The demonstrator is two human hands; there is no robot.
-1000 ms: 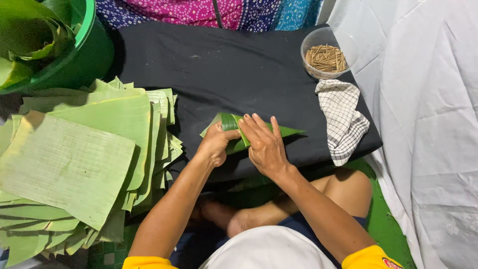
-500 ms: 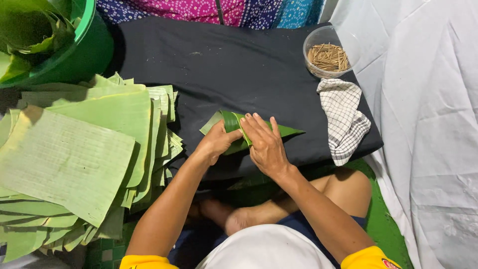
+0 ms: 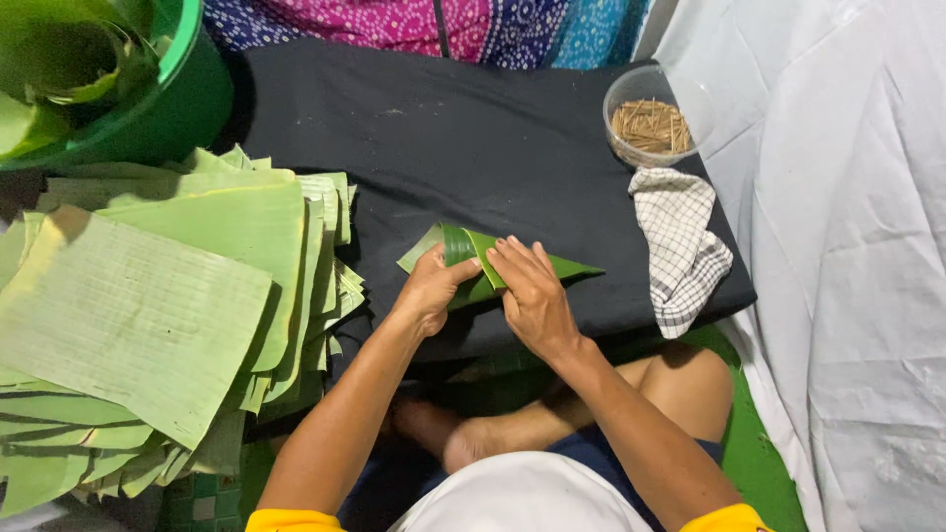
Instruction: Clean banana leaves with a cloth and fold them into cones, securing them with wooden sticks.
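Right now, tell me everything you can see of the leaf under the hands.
The leaf is a glossy dark green strip with fine ribs, looking like banana leaf. It is folded over itself into a flat cone whose tip points right. It lies on the black cloth, near its front edge. The left hand pinches its left part, and the right hand presses flat on its middle, hiding part of it.

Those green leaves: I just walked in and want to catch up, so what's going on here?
A seated person is folding a green leaf piece into a cone shape on a black cloth. The left hand pinches its near edge; the right hand presses flat on top. A stack of cut leaves lies to the left, and a clear bowl of small sticks and a checked cloth lie to the right.
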